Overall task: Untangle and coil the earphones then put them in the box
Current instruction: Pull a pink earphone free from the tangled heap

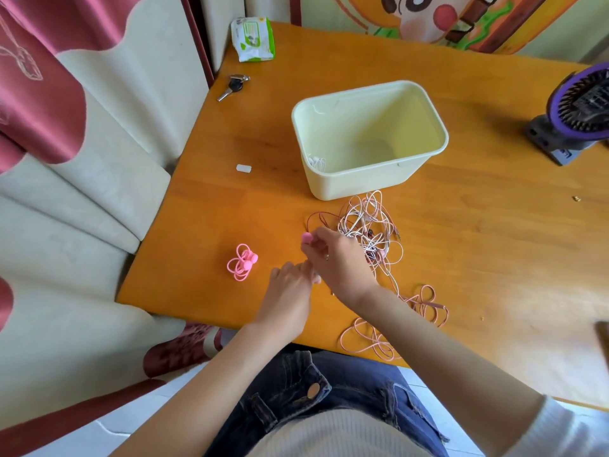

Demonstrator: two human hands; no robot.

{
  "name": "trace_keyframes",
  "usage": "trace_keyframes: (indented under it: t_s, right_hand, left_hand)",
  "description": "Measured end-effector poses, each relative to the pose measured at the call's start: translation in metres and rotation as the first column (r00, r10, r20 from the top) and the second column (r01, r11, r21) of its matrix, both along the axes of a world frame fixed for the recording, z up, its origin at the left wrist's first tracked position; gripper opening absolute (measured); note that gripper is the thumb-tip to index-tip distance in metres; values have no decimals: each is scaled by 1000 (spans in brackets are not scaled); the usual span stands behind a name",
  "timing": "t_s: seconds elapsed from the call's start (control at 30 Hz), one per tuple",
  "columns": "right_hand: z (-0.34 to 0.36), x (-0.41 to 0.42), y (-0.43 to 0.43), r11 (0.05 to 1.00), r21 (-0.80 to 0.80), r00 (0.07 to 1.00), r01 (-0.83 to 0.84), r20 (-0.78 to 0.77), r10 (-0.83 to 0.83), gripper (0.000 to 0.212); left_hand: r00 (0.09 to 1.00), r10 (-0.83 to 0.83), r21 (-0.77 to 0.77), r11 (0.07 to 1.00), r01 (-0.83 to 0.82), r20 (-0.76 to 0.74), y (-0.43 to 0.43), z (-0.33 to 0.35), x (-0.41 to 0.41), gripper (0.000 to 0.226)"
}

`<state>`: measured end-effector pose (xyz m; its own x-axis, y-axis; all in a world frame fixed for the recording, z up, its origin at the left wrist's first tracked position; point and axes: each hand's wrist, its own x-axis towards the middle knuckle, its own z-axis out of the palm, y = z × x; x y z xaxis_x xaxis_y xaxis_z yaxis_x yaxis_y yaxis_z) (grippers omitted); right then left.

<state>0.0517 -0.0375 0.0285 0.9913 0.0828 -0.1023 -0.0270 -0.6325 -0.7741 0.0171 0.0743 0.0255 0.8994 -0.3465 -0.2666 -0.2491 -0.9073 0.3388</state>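
Head view gives me the earphones as a pink-white tangle, right hand pinching a pink earbud, left hand half hidden, its grip untellable.

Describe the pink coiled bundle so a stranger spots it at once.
On the orange wooden table, find the cream box. Nearer the person and left of it lies the pink coiled bundle, alone. Unlike the loose tangle to its right, it is neatly looped and bright pink.

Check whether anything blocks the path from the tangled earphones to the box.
Nothing visible does. The tangled pink and white earphone cables lie just before the open pale-yellow plastic box; only its near wall needs clearing.
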Motion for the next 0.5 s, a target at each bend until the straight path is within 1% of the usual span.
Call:
trace_keyframes:
  t_s: [0.17,0.23,0.3,0.37,0.5]
  right_hand:
    - [-7,0,2,999,28,999,-41,-23,42,12]
    - [-6,1,4,997,22,997,-72,-24,72,12]
    - [-6,4,6,995,15,995,-94,-32,95,13]
    - [-7,7,6,994,8,993,-112,-33,112,13]
    - [-8,11,5,992,-11,991,-129,-36,129,14]
  left_hand:
    - [997,80,-92,993,-80,-11,6,-9,3,24]
    - [986,158,-183,969,-164,-50,6,-11,4,18]
    - [965,241,-284,923,-260,-99,4,-13,6,14]
    - [951,292,-340,888,-309,-99,3,-16,8,18]
    - [923,376,-349,856,-382,-89,1,-15,11,31]
